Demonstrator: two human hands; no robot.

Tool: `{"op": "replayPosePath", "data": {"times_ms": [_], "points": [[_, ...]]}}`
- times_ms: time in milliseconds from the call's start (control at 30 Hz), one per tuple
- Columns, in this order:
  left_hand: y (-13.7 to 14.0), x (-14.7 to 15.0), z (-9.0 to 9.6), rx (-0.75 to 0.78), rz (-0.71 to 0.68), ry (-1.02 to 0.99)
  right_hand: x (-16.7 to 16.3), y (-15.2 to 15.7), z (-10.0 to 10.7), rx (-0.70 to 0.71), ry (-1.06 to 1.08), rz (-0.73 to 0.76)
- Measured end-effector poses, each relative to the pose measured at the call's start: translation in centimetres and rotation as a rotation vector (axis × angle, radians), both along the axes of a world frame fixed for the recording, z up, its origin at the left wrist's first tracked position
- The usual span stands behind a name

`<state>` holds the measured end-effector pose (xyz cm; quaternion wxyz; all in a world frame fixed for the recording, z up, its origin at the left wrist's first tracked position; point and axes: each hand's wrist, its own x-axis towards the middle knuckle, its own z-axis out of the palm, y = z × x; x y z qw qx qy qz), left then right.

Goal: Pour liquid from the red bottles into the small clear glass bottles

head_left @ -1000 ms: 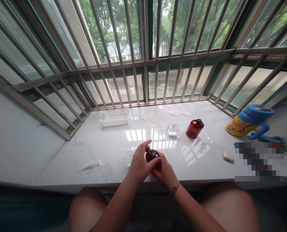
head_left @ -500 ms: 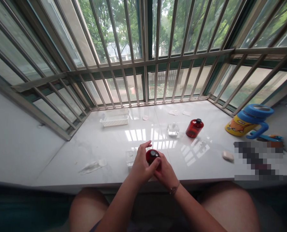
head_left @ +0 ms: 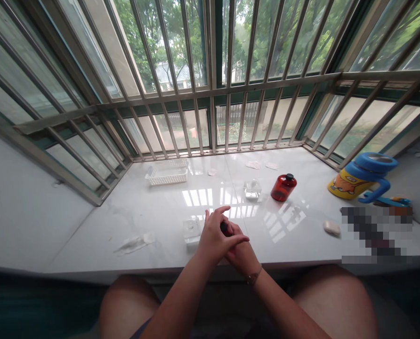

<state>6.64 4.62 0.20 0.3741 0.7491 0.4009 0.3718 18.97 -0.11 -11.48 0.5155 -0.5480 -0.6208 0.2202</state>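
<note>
In the head view, the right hand (head_left: 242, 254) curls around a black-capped red bottle (head_left: 224, 229) near the front edge of the glossy white counter (head_left: 93, 242); the left hand (head_left: 213, 239) spreads over it, thumb and forefinger apart.

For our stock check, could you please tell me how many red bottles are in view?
2. One red bottle is on the white counter; the other bottle is between the left hand and right hand, which mostly hide it.
</note>
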Motion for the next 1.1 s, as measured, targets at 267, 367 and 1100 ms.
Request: {"op": "replayPosePath", "data": {"times_ms": [267,367,1100], "points": [[0.2,-0.8,-0.3,0.024,0.183,-0.053,0.1,0.0,0.3,-0.006,0.031,-0.009],[0.1,-1.3,-0.9,-0.027,0.233,-0.047,0.1,-0.1,0.4,0.004,0.034,-0.002],[0.3,-3.5,-0.7,-0.001,0.046,-0.048,0.1,-0.3,0.9,-0.033,0.025,0.01]]}}
